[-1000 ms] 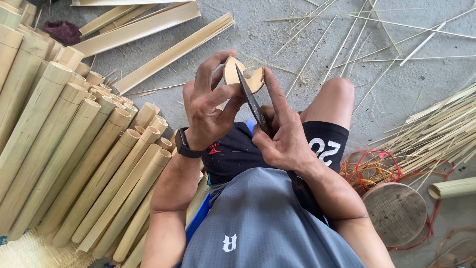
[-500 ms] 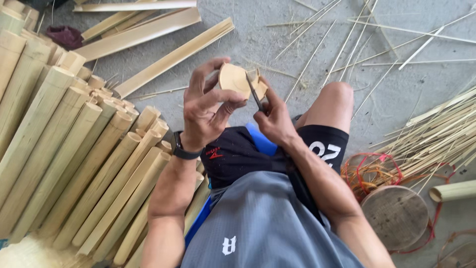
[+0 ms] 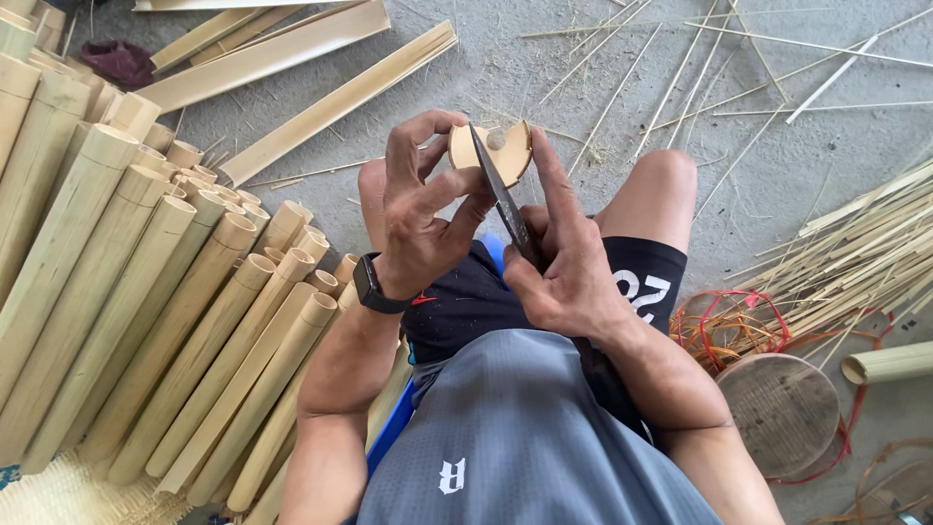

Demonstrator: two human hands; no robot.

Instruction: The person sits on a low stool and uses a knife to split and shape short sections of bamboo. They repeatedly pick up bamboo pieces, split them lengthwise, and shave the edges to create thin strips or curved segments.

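Observation:
My left hand [image 3: 420, 209] grips a short round piece of bamboo [image 3: 512, 153], its cut end facing up, held above my knees. My right hand [image 3: 562, 261] is closed on the handle of a dark-bladed knife [image 3: 498, 192]. The blade runs up across the bamboo piece's end face, and my right index finger lies along the piece's right side. A black watch sits on my left wrist. I sit with my bare right knee [image 3: 663, 180] raised just right of the hands.
A stack of bamboo poles [image 3: 146, 292] lies at the left. Split bamboo slats [image 3: 292, 58] rest on the concrete floor ahead. Thin bamboo strips [image 3: 855, 253] pile at the right, beside orange cord [image 3: 729, 326], a round wooden block [image 3: 779, 413] and a short bamboo tube [image 3: 889, 362].
The bamboo piece has been turned in my left hand, and the knife blade has shifted back across its end face. Both hands stay above my knees.

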